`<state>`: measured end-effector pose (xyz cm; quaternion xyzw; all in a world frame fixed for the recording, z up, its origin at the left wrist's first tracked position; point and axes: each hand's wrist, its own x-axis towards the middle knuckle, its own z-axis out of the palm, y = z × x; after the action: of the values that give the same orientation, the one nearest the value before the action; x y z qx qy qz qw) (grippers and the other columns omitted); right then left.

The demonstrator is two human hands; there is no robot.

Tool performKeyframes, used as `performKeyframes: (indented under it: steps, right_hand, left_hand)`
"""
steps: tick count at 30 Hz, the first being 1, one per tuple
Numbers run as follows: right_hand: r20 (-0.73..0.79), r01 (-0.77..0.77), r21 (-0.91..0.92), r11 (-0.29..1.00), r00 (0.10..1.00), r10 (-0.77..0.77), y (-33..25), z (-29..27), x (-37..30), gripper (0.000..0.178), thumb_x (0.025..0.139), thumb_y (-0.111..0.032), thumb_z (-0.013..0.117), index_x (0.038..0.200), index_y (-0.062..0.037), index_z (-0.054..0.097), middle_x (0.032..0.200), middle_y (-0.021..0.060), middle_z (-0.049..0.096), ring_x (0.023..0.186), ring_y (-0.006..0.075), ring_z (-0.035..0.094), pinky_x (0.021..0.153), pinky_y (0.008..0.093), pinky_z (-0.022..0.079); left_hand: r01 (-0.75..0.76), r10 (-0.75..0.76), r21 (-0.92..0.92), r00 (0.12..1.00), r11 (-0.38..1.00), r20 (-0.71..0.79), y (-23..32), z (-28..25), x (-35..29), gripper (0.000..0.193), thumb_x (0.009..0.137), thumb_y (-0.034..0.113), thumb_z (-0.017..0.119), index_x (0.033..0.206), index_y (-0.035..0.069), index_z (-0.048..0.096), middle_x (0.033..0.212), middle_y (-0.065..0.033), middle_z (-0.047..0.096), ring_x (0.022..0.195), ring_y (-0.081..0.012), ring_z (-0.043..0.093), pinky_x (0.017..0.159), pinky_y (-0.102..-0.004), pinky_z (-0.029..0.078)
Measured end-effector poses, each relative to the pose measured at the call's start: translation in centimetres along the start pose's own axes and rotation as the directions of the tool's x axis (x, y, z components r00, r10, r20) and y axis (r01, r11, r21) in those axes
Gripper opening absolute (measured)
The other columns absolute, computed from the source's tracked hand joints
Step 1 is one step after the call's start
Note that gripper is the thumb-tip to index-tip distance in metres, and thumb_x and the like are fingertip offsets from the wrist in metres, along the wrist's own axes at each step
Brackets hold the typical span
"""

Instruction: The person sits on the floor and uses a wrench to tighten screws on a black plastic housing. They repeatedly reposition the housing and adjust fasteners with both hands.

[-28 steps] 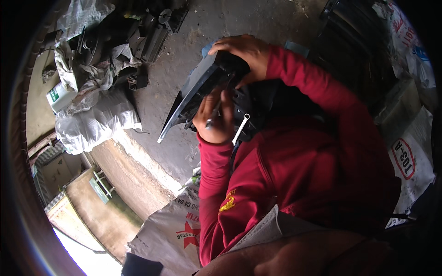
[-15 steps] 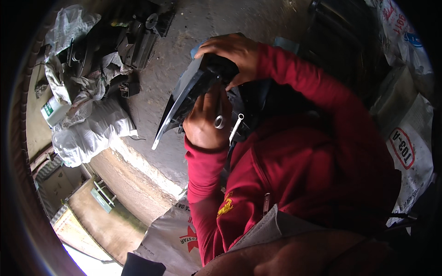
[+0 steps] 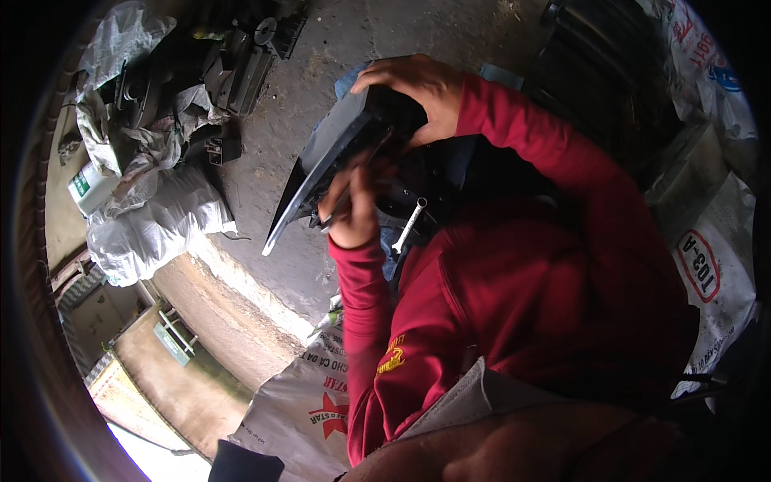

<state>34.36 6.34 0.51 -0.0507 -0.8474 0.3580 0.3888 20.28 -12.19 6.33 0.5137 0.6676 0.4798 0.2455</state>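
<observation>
A dark plastic housing with a flat grey outer panel stands tilted in front of me. My right hand is wrapped over its upper edge, fingers closed on it. My left hand is inside the hollow of the housing, its fingertips smeared by motion. They are closed around a slim wrench, mostly hidden by the hand. A second, silver wrench lies beside the left hand, close to my body. Blue cloth shows behind the housing's upper edge. The inner parts being touched are too dark to make out.
Dark mechanical parts and crumpled plastic bags lie at the left, near a white container. A concrete ledge runs below them. Printed sacks lie at lower left, with another sack at right. Large black plastic stands upper right.
My left hand has turned and drawn slightly down in the housing, so the wrench's ring end no longer shows. My right hand has moved slightly right, still gripping the edge.
</observation>
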Motion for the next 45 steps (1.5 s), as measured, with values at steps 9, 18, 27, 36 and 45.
performKeyframes:
  steps: [9, 18, 27, 36, 45]
  right_hand:
    - [0.016, 0.011, -0.099, 0.995, 1.0, -0.01, -1.5, -0.4, 0.9, 0.097, 0.049, -0.022, 0.094, 0.134, -0.0165, 0.048, 0.129, 0.0095, 0.059, 0.122, 0.0314, 0.058, 0.101, 0.044, 0.049]
    - [-0.04, 0.063, -0.146, 0.987, 0.997, -0.069, -0.1, 0.3, 0.7, 0.095, 0.051, -0.028, 0.093, 0.134, -0.0168, 0.048, 0.127, 0.009, 0.061, 0.117, 0.0314, 0.062, 0.096, 0.0439, 0.052]
    - [0.023, -0.003, -0.075, 0.997, 1.0, 0.004, -1.2, -0.3, 0.5, 0.096, 0.051, -0.026, 0.094, 0.135, -0.0151, 0.048, 0.131, 0.0108, 0.058, 0.123, 0.033, 0.056, 0.1, 0.0453, 0.047]
    - [0.027, 0.019, -0.101, 0.995, 1.0, -0.017, -1.2, -0.2, 0.8, 0.093, 0.051, -0.025, 0.092, 0.133, -0.0148, 0.049, 0.127, 0.0105, 0.06, 0.117, 0.0333, 0.06, 0.097, 0.0441, 0.051]
    - [0.03, 0.017, -0.051, 0.999, 0.999, -0.015, -0.2, -0.2, 0.3, 0.099, 0.05, -0.025, 0.094, 0.136, -0.0119, 0.048, 0.134, 0.0138, 0.055, 0.127, 0.0361, 0.053, 0.106, 0.0471, 0.044]
  left_hand:
    - [-0.111, 0.12, 0.338, 0.993, 0.934, -0.004, 2.9, 0.4, 0.3, 0.012, 0.093, 0.005, 0.062, 0.102, 0.001, 0.069, 0.081, -0.0128, 0.073, 0.067, -0.0264, 0.072, 0.059, -0.0325, 0.054]
    - [-0.235, 0.015, 0.855, 0.966, 0.463, 0.258, 6.0, 3.2, 2.7, 0.026, 0.094, 0.024, 0.062, 0.112, 0.007, 0.069, 0.089, -0.0116, 0.073, 0.067, -0.0283, 0.072, 0.053, -0.0341, 0.055]
    - [0.092, -0.123, -0.216, 0.983, 0.972, -0.135, 1.2, -0.4, -1.2, 0.026, 0.101, 0.013, 0.051, 0.109, -0.003, 0.068, 0.092, -0.0129, 0.074, 0.074, -0.02, 0.072, 0.06, -0.0298, 0.056]
    - [-0.25, 0.146, 0.752, 0.968, 0.61, 0.204, 7.0, 2.4, 1.9, 0.014, 0.087, 0.009, 0.066, 0.101, 0.008, 0.069, 0.083, -0.0149, 0.07, 0.064, -0.0345, 0.068, 0.052, -0.0409, 0.052]
    - [0.157, -0.217, -0.353, 0.967, 0.922, -0.137, -0.2, -0.2, -1.6, 0.043, 0.107, 0.026, 0.041, 0.121, -0.01, 0.059, 0.093, -0.0184, 0.072, 0.074, -0.0214, 0.071, 0.058, -0.0287, 0.054]
